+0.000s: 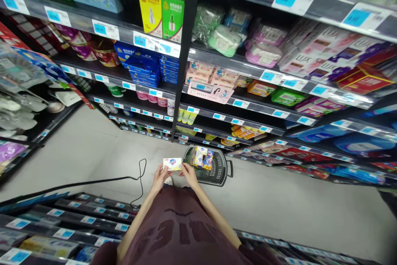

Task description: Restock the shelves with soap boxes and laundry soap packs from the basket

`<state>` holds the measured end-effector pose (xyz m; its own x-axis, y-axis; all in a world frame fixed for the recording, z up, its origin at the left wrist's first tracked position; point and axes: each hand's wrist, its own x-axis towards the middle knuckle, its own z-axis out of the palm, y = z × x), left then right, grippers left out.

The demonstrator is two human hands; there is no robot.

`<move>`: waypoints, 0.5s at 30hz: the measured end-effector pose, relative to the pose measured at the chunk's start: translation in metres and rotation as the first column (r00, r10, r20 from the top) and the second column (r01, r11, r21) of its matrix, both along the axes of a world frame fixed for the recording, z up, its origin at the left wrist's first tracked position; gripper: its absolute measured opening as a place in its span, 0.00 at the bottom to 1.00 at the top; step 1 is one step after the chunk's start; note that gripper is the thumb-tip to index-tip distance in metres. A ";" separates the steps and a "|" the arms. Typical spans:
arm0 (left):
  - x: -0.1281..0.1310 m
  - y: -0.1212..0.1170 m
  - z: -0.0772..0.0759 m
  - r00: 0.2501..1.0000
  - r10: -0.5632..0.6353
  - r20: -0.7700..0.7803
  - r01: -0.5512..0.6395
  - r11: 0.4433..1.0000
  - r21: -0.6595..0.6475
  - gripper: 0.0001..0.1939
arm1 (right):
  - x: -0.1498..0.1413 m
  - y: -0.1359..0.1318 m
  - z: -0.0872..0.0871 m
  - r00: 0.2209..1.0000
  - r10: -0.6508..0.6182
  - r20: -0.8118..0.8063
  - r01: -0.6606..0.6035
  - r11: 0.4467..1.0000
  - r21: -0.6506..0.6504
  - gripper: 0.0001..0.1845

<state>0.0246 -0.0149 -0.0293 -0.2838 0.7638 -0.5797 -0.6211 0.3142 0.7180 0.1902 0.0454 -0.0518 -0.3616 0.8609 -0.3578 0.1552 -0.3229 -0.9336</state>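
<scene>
Between my two hands is a small white soap box (172,163) with a blue emblem and a yellow edge, its printed face turned up. My left hand (160,175) grips its left end, and my right hand (189,174) pinches the right end. Just right of the box, on the floor, stands a dark grey shopping basket (219,176). Several white, yellow and blue soap packs (202,158) lie inside the basket, toward its far side.
Tall shelves (182,50) with soaps and boxed goods rise ahead, price tags along their edges. A black cable (102,180) runs over the grey floor (102,145) on the left. More shelving (71,219) is close below me. Hanging goods (18,112) line the far left.
</scene>
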 end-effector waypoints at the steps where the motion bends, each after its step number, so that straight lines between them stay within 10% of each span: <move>1: 0.000 0.003 0.002 1.000 -0.007 0.000 0.007 1.000 0.005 0.38 | 0.001 0.002 0.001 1.000 -0.004 0.006 0.004 1.000 0.010 0.33; 9: 0.008 0.017 0.017 1.000 -0.027 -0.008 0.027 1.000 0.016 0.35 | 0.012 0.005 0.014 0.997 -0.019 0.076 0.010 0.993 0.114 0.32; 15: 0.007 0.022 -0.009 0.999 -0.034 0.035 0.036 0.998 -0.043 0.36 | 0.010 0.007 0.001 0.993 -0.067 0.095 0.049 0.982 0.180 0.28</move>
<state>0.0314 0.0068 -0.0387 -0.2368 0.7467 -0.6215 -0.6332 0.3666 0.6817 0.2001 0.0521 -0.0512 -0.2789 0.9324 -0.2297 0.2371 -0.1649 -0.9574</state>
